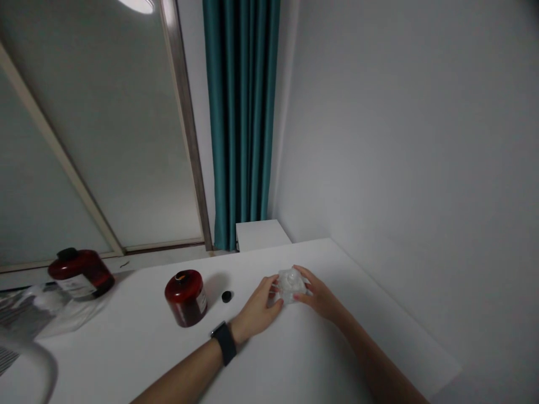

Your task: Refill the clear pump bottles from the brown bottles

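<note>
Tabletop (286,365) — I see red bottle (184,300), cap (227,296) nine o'clock of clear block (289,281) — left hand (256,314), right hand (320,297) holding it, fingers half-curled.

A teal curtain (242,112) hangs in folds, a pale wall (400,140) to its right. Left of the curtain rise frosted panels (113,123); at its foot sits a white boxlike unit (261,234). Farther left and lower than the curtain, a labeled dark red bottle (95,272) wears a black cap (67,253).

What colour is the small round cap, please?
The cap is black, seen in the head view.
</note>
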A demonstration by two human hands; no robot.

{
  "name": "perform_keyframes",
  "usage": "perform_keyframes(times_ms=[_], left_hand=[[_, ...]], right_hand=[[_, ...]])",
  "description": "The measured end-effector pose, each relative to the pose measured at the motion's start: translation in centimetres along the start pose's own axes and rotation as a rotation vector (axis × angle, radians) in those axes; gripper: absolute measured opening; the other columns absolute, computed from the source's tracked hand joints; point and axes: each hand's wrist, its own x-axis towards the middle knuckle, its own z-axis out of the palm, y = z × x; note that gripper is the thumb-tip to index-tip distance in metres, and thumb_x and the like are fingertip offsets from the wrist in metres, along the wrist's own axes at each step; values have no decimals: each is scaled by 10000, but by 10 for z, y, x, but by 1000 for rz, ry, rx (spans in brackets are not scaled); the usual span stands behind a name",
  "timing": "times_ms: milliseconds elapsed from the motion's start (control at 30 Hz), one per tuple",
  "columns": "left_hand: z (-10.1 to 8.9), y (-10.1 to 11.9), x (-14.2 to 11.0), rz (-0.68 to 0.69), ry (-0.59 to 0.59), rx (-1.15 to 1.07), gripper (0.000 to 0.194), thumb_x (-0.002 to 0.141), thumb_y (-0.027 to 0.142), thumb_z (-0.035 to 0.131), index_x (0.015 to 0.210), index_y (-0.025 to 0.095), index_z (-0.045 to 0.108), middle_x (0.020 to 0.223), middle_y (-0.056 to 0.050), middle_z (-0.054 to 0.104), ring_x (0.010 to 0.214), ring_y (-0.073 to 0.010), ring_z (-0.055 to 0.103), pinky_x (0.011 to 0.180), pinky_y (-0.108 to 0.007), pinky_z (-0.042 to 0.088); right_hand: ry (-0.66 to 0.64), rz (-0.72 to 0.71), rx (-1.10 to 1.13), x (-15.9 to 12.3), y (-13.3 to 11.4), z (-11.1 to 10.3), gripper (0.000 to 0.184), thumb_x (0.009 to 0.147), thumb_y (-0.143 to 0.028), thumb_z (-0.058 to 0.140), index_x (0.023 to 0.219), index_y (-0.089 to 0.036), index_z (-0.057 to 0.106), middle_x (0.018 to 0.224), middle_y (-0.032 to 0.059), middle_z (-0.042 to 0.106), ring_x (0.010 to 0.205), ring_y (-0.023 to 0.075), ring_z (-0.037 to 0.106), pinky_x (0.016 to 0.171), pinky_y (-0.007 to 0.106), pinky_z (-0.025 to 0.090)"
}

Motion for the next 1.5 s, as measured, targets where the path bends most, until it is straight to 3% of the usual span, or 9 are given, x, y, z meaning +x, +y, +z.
perform_keyframes(times_ms=[300,433,567,767,967,1167,1500], left_hand=[[11,-21,26,9,42,33,504,843,114,585,1327,171,457,1224,-136,588,1077,-243,597,981,-434,496],[10,-31,46,-23,53,175,549,767,87,637,1285,178,479,1145,-106,632,1010,-229,621,930,-394,515],[6,-37,68,-45,54,266,644,712,196,756,1291,161,475,1163,-123,638,1052,-271,618,962,-414,488],[-5,-42,89,-92,5,450,697,729,305,774,1332,150,461,1190,-160,646,1129,-350,589,974,-465,442],[-16,-50,107,-99,-48,569,674,752,346,766,1329,163,470,1192,-144,658,1156,-348,581,977,-439,427],[-23,-62,127,-90,-66,612,535,718,333,794,1173,159,571,1180,-152,664,1144,-361,588,957,-429,447],[-25,-82,143,-123,-5,527,595,717,270,792,1246,161,540,1238,-141,656,1181,-320,600,1005,-417,457]], right_hand=[[72,-50,39,21,27,-16,677,681,-472,807,1277,-250,575,1400,126,491,1285,309,510,953,445,536],[127,-45,3,35,35,-22,696,696,-412,796,1324,-264,537,1317,118,566,1215,294,570,916,431,558],[158,-36,-54,48,42,-23,692,740,-329,734,1377,-240,476,1281,126,628,1117,279,645,897,441,565],[159,-62,-219,61,51,-20,688,717,-281,710,1370,-218,505,1326,103,631,1136,285,632,1013,459,485],[208,-47,-426,77,60,-20,710,719,-273,696,1394,-197,487,1374,131,602,1253,317,557,1092,484,392],[258,-30,-576,92,66,-16,701,766,-292,675,1423,-227,440,1394,110,589,1252,293,563,1080,446,395],[295,42,-724,103,65,-13,602,867,-278,579,1440,-228,404,1243,81,683,1208,243,586,1030,393,371]])
